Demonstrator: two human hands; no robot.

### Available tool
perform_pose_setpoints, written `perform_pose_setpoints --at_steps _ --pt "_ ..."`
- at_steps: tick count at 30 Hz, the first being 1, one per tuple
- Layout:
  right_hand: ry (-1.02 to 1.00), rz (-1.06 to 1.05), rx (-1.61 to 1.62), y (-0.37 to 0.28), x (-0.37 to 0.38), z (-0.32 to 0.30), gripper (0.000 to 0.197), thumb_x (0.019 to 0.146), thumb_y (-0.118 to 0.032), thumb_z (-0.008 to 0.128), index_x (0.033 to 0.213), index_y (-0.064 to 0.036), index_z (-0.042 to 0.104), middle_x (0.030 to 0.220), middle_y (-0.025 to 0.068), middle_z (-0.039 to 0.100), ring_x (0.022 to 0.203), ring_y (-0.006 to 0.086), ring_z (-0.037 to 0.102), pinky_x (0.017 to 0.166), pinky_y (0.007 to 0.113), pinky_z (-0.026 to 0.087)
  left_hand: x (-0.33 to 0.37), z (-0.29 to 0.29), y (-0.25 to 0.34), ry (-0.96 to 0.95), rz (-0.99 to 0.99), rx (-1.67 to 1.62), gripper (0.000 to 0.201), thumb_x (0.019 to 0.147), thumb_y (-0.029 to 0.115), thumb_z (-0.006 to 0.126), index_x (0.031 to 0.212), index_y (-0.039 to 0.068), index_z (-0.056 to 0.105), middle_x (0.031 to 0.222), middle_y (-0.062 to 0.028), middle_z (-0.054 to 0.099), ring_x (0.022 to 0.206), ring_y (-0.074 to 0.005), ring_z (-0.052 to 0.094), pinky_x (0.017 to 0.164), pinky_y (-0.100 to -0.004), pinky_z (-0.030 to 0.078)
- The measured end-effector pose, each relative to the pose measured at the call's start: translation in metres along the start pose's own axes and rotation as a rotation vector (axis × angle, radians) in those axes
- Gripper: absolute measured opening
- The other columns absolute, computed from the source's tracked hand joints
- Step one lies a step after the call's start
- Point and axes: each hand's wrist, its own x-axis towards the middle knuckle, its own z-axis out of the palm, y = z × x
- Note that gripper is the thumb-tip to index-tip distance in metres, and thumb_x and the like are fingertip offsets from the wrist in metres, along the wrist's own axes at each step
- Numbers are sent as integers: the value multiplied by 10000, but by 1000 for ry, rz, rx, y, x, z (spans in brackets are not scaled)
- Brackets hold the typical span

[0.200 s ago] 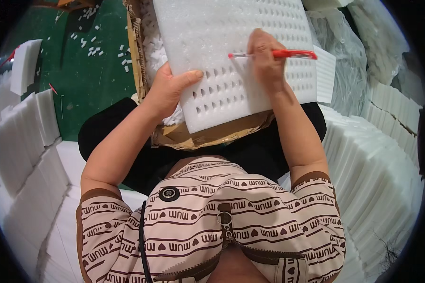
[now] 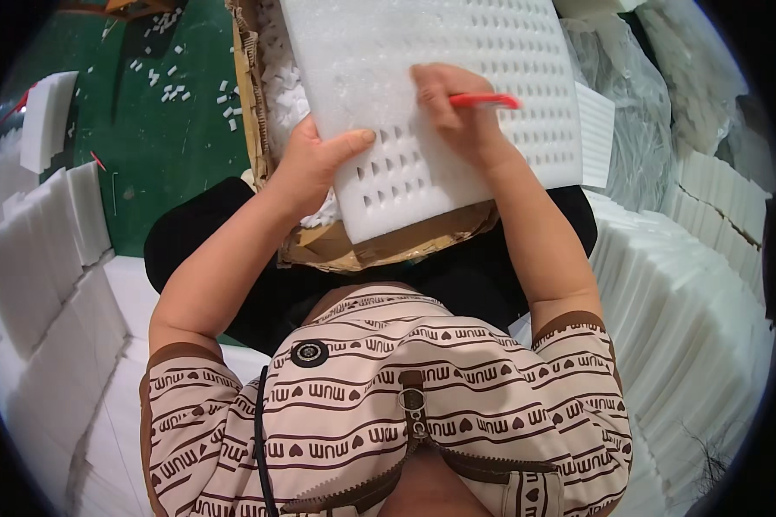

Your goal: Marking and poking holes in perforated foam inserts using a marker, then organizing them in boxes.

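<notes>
A thick white foam sheet, punched with rows of small half-round holes, lies tilted over a cardboard box. My left hand grips its left edge, thumb on top and fingers hidden beneath. Over the sheet's middle, my right hand is closed round a red pen, its red end pointing right. The pen's tip is covered by the fingers, and the hand is slightly blurred. Rows of holes show on both sides of it.
Small white foam bits fill the box, and more foam scraps litter the green floor. Foam sheets are stacked at left and right. Clear plastic wrapping lies at the far right.
My right hand has moved left across the foam sheet with the pen, and the pen's tip has gone out of sight. The left hand and sheet have barely shifted.
</notes>
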Motion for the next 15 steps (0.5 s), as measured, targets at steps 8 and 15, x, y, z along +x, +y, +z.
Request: perform_pose_setpoints --at_steps 8,15 --pt "171 -71 413 -10 6 13 318 903 -91 472 590 -51 430 545 3 430 474 126 363 460 235 297 0 2 -1 -2 21 -14 322 782 12 637 1079 -40 523 890 -152 646 710 -189 643 626 -280 553" --pt "133 42 460 -14 7 6 308 895 -68 474 592 -47 426 571 7 449 501 119 381 474 246 307 3 1 -2 7 10 -73 327 785 19 642 1081 -36 515 890 -145 644 717 -190 645 642 -281 556"
